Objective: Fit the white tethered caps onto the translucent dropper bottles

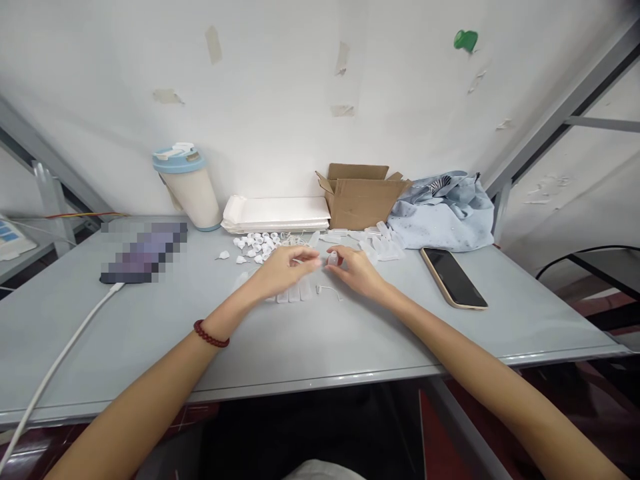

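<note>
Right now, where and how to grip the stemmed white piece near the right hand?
Likely pinch the white piece by its thicker left end, from above, near side: it lies on the table, stem thin and bent, right hand just beyond.

Bare grey tabletop (345,350) leaves a passage on the near side of the left hand (279,272) and right hand (362,272); beyond, small white plastic caps (257,244) and translucent flat plastic tubes (384,247) crowd the way. An open brown cardboard box (363,207) and long white paper stack (280,212) block the rear.

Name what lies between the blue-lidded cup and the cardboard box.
A low white stack lies between the cup and the box in the head view.
</note>
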Available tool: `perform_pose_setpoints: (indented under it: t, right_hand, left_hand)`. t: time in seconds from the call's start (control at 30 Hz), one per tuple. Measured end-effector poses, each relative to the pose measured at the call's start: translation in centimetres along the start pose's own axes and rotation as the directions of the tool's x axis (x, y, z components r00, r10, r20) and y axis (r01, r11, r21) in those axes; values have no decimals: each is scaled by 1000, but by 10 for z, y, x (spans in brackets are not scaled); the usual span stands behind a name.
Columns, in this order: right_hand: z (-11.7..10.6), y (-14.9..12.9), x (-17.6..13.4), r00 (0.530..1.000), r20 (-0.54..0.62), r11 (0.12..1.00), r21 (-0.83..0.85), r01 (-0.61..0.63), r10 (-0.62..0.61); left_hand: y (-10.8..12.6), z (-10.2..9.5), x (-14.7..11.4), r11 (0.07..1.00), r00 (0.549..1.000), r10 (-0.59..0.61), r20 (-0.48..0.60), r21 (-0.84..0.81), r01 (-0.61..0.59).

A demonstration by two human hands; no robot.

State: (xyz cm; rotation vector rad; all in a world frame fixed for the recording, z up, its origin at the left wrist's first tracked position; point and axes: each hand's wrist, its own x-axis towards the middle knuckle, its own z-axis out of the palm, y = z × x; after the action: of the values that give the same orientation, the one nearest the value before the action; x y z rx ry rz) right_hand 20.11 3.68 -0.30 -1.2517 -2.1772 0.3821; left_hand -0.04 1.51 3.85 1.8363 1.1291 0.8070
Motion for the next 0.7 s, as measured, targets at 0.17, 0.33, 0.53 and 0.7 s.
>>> perform_pose_setpoints:
  t: [0.17, 0.33, 0.53, 0.7]
  right_hand:
    - [2, 4, 0, 998, -37, 998, -41, 51, -53]
    - [-2, 2, 0, 999, -36, 996, -80, 33, -36]
    - [-4, 0, 0, 999, -18, 995, -97, 33, -35]
    - [-3, 1, 0, 999, -35, 996, -83, 31, -34]
  left_hand:
    - [3, 19, -11, 748, 934, 289, 210, 560, -357]
    - [1, 28, -16, 585, 920, 258, 295, 711, -391]
    - [-2, 27, -15, 571, 938, 226, 261, 745, -345]
    - [-5, 28, -14, 654, 941, 230, 250, 677, -339]
